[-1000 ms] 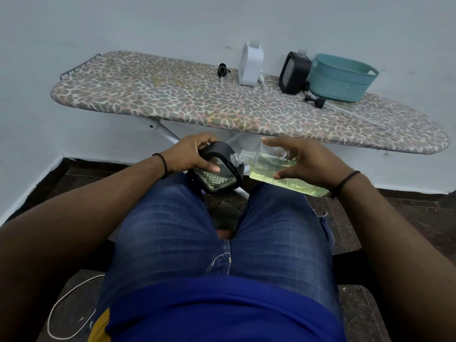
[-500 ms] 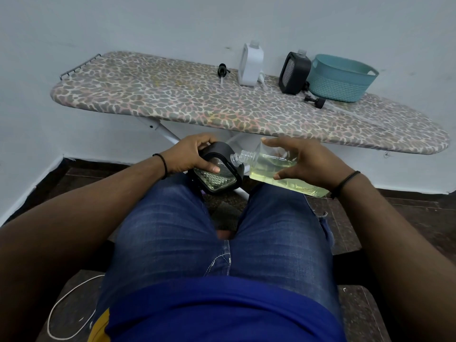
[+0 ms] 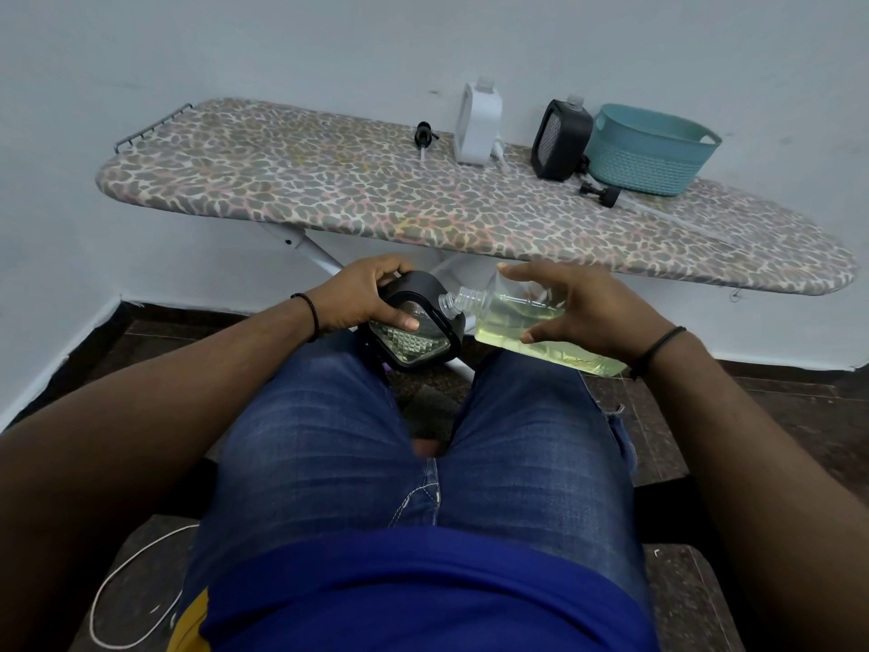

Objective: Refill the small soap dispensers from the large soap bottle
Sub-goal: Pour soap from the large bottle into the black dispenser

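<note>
- Leopard-print fabric ironing board (image 3: pixel 329 190): beyond both hands.
- Clear plastic soap bottle of yellow-green liquid (image 3: pixel 512 317): gripped by right hand (image 3: pixel 597 312), tipped, neck at dispenser.
- Black-framed faceted clear square dispenser (image 3: pixel 414 331): left hand (image 3: pixel 362 298) clamped round it, over the knees.

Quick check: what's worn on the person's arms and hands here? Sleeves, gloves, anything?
Both forearms are bare, no sleeves or gloves in view. The left hand has a thin black beaded wristband; the right hand has a thin black cord wristband.
</note>
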